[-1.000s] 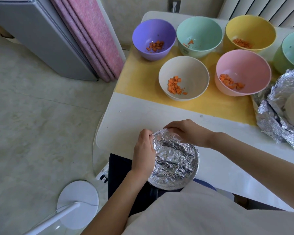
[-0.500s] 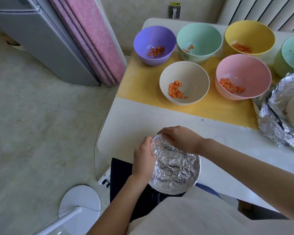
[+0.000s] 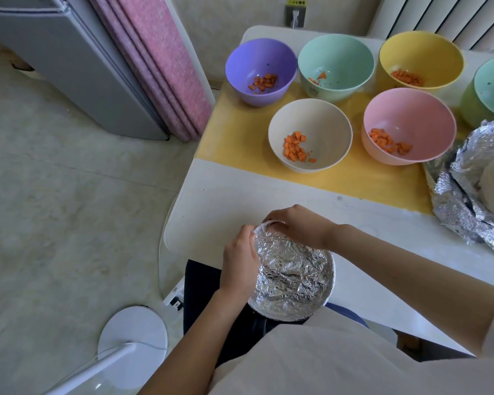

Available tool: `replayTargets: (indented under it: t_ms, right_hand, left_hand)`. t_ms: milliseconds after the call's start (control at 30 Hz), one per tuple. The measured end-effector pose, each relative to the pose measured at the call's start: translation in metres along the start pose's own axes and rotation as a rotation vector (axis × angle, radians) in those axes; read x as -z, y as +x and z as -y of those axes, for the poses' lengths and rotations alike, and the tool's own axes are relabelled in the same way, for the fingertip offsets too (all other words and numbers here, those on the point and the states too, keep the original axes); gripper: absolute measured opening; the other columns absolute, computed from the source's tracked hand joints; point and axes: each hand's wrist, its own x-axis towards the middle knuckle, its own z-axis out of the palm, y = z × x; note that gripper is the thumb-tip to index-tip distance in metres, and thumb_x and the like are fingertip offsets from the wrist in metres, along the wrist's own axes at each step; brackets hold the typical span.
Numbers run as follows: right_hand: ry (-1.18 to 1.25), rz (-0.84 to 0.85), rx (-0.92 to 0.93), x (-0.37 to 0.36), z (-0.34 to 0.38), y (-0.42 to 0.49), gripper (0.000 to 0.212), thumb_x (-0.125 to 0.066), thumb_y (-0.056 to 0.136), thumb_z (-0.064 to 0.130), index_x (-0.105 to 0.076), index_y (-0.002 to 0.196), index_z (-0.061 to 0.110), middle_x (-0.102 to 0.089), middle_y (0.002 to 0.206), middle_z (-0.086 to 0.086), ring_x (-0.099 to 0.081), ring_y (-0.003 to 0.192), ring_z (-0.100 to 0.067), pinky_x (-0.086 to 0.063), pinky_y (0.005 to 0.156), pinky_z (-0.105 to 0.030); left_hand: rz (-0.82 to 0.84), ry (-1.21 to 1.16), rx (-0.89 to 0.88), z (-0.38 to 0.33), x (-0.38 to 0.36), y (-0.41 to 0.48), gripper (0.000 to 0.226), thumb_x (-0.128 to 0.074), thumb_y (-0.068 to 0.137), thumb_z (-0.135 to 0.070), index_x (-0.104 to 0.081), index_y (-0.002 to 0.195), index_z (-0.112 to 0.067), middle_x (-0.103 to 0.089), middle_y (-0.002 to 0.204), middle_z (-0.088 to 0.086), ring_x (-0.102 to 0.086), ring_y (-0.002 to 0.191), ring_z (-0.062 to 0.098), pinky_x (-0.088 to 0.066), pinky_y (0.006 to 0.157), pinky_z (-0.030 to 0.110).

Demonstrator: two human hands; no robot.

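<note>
What lies under the crumpled foil is hidden. The foil-covered dish (image 3: 293, 277) is held at the near edge of the white table (image 3: 211, 201), partly overhanging it. Its left rim is pinched by the curled fingers of the left hand (image 3: 238, 266), and its far rim is gripped by the bent fingers of the right hand (image 3: 297, 226). At the table's right edge, a foil-wrapped bundle (image 3: 465, 206) and a green bowl (image 3: 491, 92) are cut off. Six bowls are counted on the table's far half: that one, plus a purple bowl (image 3: 261, 57), mint bowl (image 3: 335, 58), yellow bowl (image 3: 421, 52), cream bowl (image 3: 322, 126) and pink bowl (image 3: 411, 115). Diced carrot (image 3: 295, 146) is made out in five.
</note>
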Motion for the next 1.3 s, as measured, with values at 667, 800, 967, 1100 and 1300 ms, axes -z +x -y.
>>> replayTargets:
  t_ms: [667, 800, 967, 1100, 1300]
  right_hand:
    - [-0.063, -0.115, -0.018, 0.012, -0.003, -0.021, 0.023, -0.048, 0.094, 0.011, -0.054, 0.072, 0.017, -0.051, 0.057, 0.01, -0.047, 0.053, -0.009, -0.037, 0.064, -0.028]
    - [-0.042, -0.103, -0.031, 0.013, 0.006, -0.02, 0.031, -0.043, 0.099, 0.022, -0.059, 0.122, 0.009, -0.068, 0.113, -0.008, -0.061, 0.103, -0.026, -0.044, 0.09, -0.033]
    - [0.157, -0.22, -0.05, 0.017, 0.023, -0.021, 0.042, -0.041, 0.099, 0.029, -0.044, 0.135, 0.007, -0.056, 0.131, -0.008, -0.054, 0.118, -0.021, -0.036, 0.093, -0.021]
    - [0.179, -0.19, -0.067, 0.018, 0.022, -0.024, 0.038, -0.041, 0.099, 0.027, -0.049, 0.132, 0.009, -0.057, 0.128, -0.007, -0.054, 0.112, -0.02, -0.033, 0.084, -0.014]
    - [0.162, -0.147, 0.032, 0.023, 0.02, -0.032, 0.036, -0.04, 0.099, 0.022, -0.052, 0.13, 0.008, -0.059, 0.127, -0.006, -0.054, 0.113, -0.02, -0.032, 0.087, -0.011]
  left_hand:
    - [0.049, -0.033, -0.082, 0.002, 0.001, 0.012, 0.02, -0.044, 0.097, -0.01, -0.058, 0.083, -0.006, -0.047, 0.058, 0.001, -0.036, 0.049, 0.014, -0.034, 0.053, 0.032]
    - [-0.073, -0.03, -0.174, -0.004, 0.007, 0.012, 0.018, -0.049, 0.093, -0.004, -0.065, 0.102, -0.005, -0.067, 0.077, 0.007, -0.058, 0.066, 0.021, -0.036, 0.06, 0.02]
    - [-0.237, -0.047, -0.316, -0.004, 0.013, 0.015, 0.024, -0.044, 0.094, -0.014, -0.062, 0.107, -0.004, -0.07, 0.104, 0.005, -0.064, 0.095, 0.013, -0.044, 0.083, 0.018]
    - [-0.263, -0.096, -0.411, 0.0, 0.01, 0.016, 0.026, -0.041, 0.097, -0.017, -0.062, 0.107, -0.006, -0.061, 0.109, 0.005, -0.06, 0.101, 0.02, -0.049, 0.088, 0.031]
    - [-0.28, -0.084, -0.472, -0.003, 0.009, 0.014, 0.018, -0.04, 0.097, -0.018, -0.053, 0.109, -0.018, -0.037, 0.091, -0.003, -0.053, 0.077, 0.027, -0.05, 0.068, 0.042]
